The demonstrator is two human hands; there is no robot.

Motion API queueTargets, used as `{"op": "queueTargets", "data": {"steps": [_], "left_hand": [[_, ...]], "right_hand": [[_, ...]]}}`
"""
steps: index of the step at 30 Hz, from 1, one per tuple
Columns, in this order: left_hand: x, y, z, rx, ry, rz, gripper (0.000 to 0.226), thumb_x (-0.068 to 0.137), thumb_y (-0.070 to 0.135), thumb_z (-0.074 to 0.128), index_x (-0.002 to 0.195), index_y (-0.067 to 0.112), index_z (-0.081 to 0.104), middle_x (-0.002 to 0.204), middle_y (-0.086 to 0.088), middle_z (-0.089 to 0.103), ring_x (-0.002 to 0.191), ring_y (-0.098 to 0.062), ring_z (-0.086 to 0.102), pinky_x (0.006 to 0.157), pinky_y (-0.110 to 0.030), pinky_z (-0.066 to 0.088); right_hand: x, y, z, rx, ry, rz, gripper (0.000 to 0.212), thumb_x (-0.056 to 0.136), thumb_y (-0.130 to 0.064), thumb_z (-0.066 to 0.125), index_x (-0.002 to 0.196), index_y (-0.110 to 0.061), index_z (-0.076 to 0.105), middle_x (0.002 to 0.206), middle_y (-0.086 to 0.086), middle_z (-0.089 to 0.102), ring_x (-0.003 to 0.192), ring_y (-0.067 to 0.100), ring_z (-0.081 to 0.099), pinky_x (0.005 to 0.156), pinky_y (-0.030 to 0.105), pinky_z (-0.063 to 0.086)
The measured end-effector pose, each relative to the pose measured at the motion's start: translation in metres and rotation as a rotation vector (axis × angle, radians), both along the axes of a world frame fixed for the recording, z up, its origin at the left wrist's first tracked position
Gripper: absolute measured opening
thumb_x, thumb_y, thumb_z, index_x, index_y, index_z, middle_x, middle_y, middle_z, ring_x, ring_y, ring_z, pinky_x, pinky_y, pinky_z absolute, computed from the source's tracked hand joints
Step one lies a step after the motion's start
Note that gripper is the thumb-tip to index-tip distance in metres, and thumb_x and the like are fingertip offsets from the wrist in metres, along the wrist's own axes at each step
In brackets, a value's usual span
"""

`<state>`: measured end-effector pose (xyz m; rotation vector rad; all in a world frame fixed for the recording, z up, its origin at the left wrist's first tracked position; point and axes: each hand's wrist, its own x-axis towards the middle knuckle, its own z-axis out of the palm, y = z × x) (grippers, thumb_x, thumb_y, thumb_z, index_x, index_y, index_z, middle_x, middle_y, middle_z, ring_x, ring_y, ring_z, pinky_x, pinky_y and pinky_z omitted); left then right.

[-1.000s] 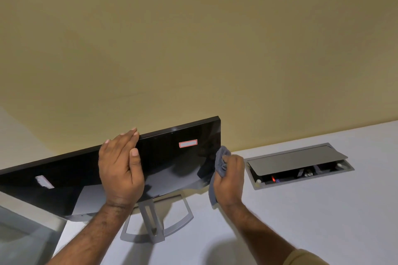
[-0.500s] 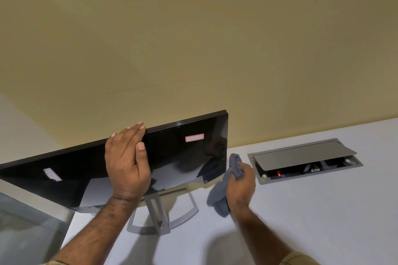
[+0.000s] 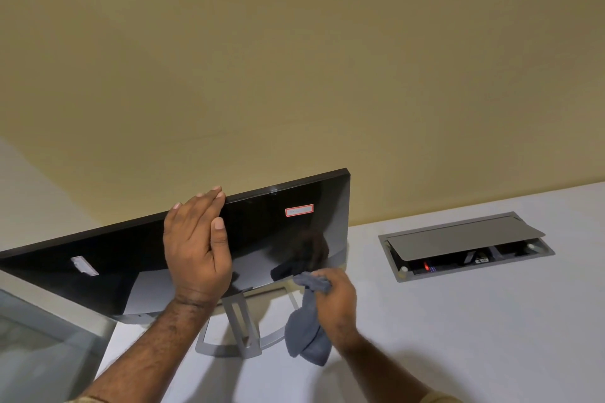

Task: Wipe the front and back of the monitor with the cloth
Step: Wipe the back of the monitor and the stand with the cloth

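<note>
Your left hand is lying flat on the black monitor, fingers straight and reaching its top edge. The monitor is standing on its grey stand on the white desk, screen tilted toward you. Your right hand is gripping the grey cloth, fingers curled round its bunched top at the screen's lower right corner; the rest is hanging down. 1 red-bordered sticker is showing on the glass. A cable box in the desk is sitting with its lid ajar.
</note>
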<state>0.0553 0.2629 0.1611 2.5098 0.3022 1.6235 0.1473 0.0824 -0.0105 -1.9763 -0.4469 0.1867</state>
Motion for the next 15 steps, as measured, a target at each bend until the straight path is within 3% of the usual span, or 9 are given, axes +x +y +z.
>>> {"op": "queueTargets", "data": {"steps": [3, 8, 10, 13, 15], "left_hand": [[0.0, -0.002, 0.001, -0.013, 0.004, 0.006, 0.041, 0.103, 0.023, 0.036, 0.121, 0.006, 0.068, 0.129, -0.005, 0.066, 0.122, -0.024, 0.059, 0.111, -0.048, 0.036], [0.001, -0.003, 0.002, -0.014, 0.002, 0.011, 0.04, 0.102, 0.021, 0.037, 0.121, 0.006, 0.069, 0.128, -0.007, 0.067, 0.121, -0.025, 0.06, 0.11, -0.05, 0.036], [0.001, -0.003, 0.002, -0.021, -0.003, 0.006, 0.039, 0.102, 0.02, 0.038, 0.121, 0.006, 0.068, 0.127, -0.006, 0.067, 0.121, -0.025, 0.06, 0.11, -0.05, 0.037], [0.002, -0.003, 0.002, -0.02, -0.004, 0.008, 0.039, 0.102, 0.021, 0.037, 0.121, 0.007, 0.068, 0.128, -0.006, 0.067, 0.121, -0.024, 0.06, 0.111, -0.048, 0.036], [0.001, -0.003, 0.002, -0.021, -0.003, 0.007, 0.039, 0.102, 0.022, 0.037, 0.121, 0.007, 0.068, 0.128, -0.005, 0.067, 0.121, -0.023, 0.059, 0.112, -0.047, 0.035]], "right_hand": [[0.015, -0.008, -0.003, 0.058, 0.079, -0.19, 0.028, 0.083, -0.014, 0.059, 0.092, -0.04, 0.063, 0.095, -0.019, 0.058, 0.083, -0.001, 0.055, 0.07, 0.01, 0.042], [0.041, -0.013, 0.01, 0.218, 0.219, -0.592, 0.014, 0.088, -0.006, 0.061, 0.084, -0.019, 0.057, 0.077, -0.003, 0.06, 0.073, 0.018, 0.056, 0.069, 0.028, 0.047], [0.035, -0.008, 0.014, 0.14, 0.202, -0.53, 0.021, 0.09, -0.008, 0.06, 0.077, -0.019, 0.049, 0.069, -0.005, 0.053, 0.065, 0.013, 0.05, 0.062, 0.026, 0.045], [0.008, 0.006, 0.012, 0.208, 0.188, -0.46, 0.041, 0.098, -0.001, 0.038, 0.063, -0.019, 0.027, 0.064, 0.001, 0.022, 0.058, 0.012, 0.021, 0.052, 0.023, 0.025], [-0.007, 0.013, 0.004, 0.119, 0.185, -0.303, 0.042, 0.097, -0.005, 0.04, 0.059, -0.021, 0.035, 0.062, 0.009, 0.028, 0.055, 0.024, 0.027, 0.053, 0.029, 0.031]]}}
